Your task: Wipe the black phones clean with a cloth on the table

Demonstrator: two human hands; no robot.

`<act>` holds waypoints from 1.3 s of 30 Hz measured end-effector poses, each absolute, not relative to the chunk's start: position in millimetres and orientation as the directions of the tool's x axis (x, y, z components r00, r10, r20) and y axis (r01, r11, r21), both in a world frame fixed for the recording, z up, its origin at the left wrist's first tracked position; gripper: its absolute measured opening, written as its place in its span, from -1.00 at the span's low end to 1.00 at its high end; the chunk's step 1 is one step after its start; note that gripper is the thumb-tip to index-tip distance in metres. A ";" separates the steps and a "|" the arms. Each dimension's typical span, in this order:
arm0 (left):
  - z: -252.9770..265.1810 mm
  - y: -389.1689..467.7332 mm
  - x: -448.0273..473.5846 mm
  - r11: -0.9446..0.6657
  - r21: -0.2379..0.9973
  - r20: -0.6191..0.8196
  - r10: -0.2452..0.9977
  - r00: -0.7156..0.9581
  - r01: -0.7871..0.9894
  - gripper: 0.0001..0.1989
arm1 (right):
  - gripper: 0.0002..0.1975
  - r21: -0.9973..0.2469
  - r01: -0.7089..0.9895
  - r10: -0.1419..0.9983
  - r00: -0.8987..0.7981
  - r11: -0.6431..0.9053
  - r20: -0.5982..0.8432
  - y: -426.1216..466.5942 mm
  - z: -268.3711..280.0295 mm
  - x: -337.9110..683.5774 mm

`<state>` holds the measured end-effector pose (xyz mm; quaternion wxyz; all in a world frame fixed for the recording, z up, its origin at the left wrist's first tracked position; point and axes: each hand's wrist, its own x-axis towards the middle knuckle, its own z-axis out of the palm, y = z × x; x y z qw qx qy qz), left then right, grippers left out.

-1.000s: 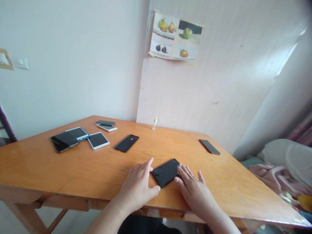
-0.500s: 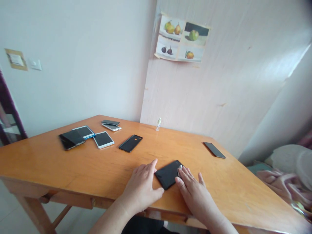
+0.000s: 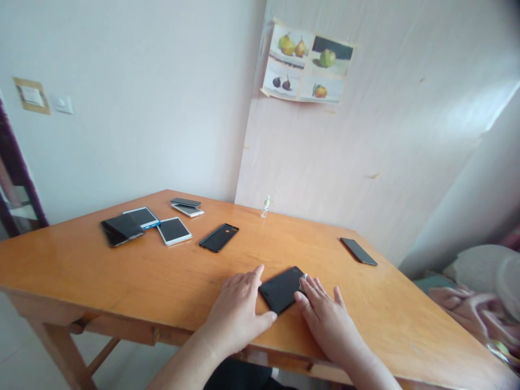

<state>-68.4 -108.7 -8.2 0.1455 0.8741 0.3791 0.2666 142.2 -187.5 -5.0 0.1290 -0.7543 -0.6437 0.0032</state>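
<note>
A black smartphone (image 3: 282,290) lies flat on the wooden table near the front edge. My left hand (image 3: 239,306) is at its left side, thumb and forefinger spread apart by its near and left corners; whether they press on it I cannot tell. At the phone's right edge, my right hand (image 3: 323,311) keeps a small crumpled whitish wipe (image 3: 303,280) under its fingertips. Most of that wipe is hidden by the fingers. Farther back lies an empty black phone case (image 3: 219,238).
Several devices lie at the left: a black tablet (image 3: 122,229), a white-framed one (image 3: 174,231), a blue-edged one (image 3: 142,217) and stacked phones (image 3: 187,206). A small clear spray bottle (image 3: 265,207) stands at the back. Another dark phone (image 3: 358,252) lies right. The wooden table (image 3: 170,287) meets the wall.
My right hand and the wipe have slid slightly right, towards the phone's right edge. My left hand has stayed by the phone. The whole view has shifted a little.
</note>
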 end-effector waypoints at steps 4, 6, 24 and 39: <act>-9.4 -108.6 -68.4 -0.656 0.476 0.360 0.753 0.551 0.585 -0.18 | -0.41 -0.237 0.962 0.987 -0.114 0.138 0.114 -200.1 1.7 113.3; -9.0 -108.7 -68.3 -0.652 0.485 0.355 0.756 0.551 0.583 -0.21 | -0.43 -0.271 0.937 0.974 -0.203 0.222 0.097 -202.3 5.7 104.9; 3.6 -87.5 -44.7 -0.689 0.343 0.292 0.724 0.625 0.638 -0.13 | -0.35 -0.258 0.965 0.996 0.057 -0.039 0.063 -166.4 -5.5 156.6; -1.7 8.7 -19.2 -0.705 0.339 0.242 0.705 0.666 0.623 -0.21 | -0.34 -0.163 0.986 0.999 0.039 -0.038 0.003 -116.3 6.8 164.1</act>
